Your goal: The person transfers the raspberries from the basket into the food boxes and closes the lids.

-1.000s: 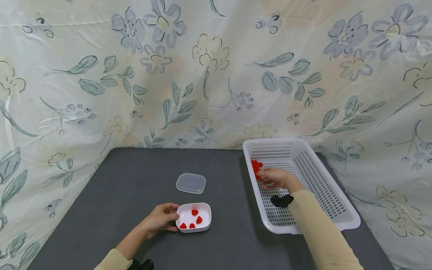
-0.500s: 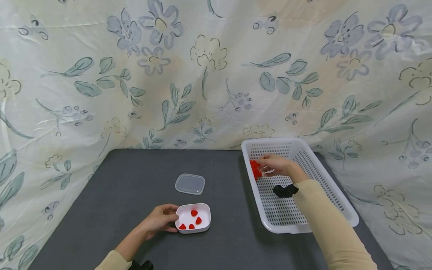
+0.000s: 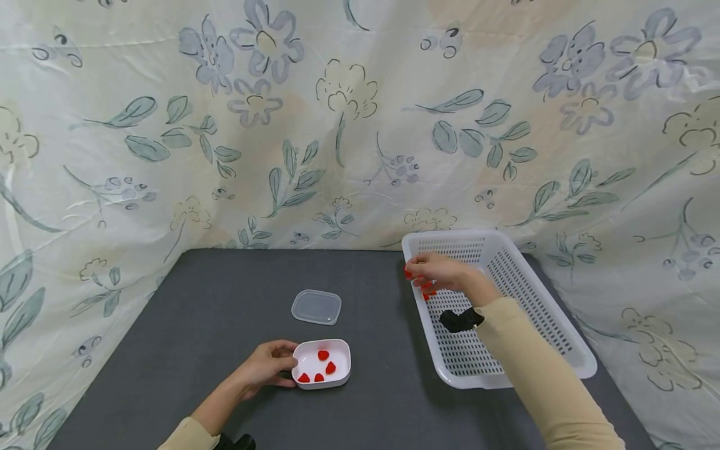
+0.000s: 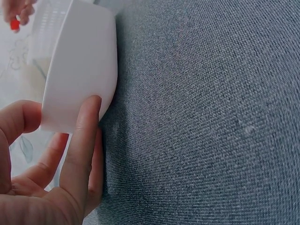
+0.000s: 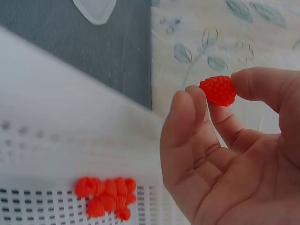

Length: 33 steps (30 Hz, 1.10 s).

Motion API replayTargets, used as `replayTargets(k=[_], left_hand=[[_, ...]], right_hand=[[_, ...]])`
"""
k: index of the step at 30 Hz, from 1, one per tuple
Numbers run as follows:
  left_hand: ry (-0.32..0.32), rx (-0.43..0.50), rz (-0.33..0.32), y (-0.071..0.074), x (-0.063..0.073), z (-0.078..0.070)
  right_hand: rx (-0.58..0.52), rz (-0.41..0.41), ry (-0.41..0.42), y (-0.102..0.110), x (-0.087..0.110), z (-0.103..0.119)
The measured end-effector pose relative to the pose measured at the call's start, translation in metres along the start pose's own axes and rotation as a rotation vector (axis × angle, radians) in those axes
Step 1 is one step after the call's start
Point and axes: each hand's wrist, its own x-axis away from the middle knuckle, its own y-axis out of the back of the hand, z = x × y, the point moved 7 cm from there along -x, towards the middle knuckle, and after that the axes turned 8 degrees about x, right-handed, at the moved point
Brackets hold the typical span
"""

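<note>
My left hand point(image 3: 265, 365) grips the near-left end of a small white container point(image 4: 84, 65), thumb and fingers around its corner. Several red raspberries point(image 3: 330, 367) lie in that container on the dark table. At the left rim of a white perforated basket point(image 3: 520, 284), my right hand point(image 3: 444, 273) holds up a single raspberry point(image 5: 219, 90), pinched between thumb and fingertips. Below it, a cluster of raspberries point(image 5: 108, 193) rests on the basket floor, partly hidden by the hand in the head view.
A translucent lid point(image 3: 317, 307) lies flat on the table point(image 3: 225, 300) behind the small container. Floral cloth point(image 3: 337, 125) hangs along the back and sides. A black strap point(image 3: 461, 320) is on the right wrist.
My right hand has lifted a raspberry from the cluster and moved up and left to the basket's rim. The left hand and the small container have stayed in place.
</note>
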Motion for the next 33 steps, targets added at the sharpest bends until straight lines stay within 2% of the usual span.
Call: replayTargets(k=[15, 26, 33], left_hand=[[0.008, -0.01, 0.0, -0.001, 0.0, -0.001], [0.01, -0.009, 0.0, 0.001, 0.0, -0.001], [0.018, -0.014, -0.006, 0.002, -0.001, 0.0]], right_hand=[[0.046, 0.104, 0.073, -0.059, -0.01, 0.026], [0.04, 0.204, 0.109, -0.113, -0.018, 0.04], [0.058, 0.25, 0.118, -0.15, -0.025, 0.041]])
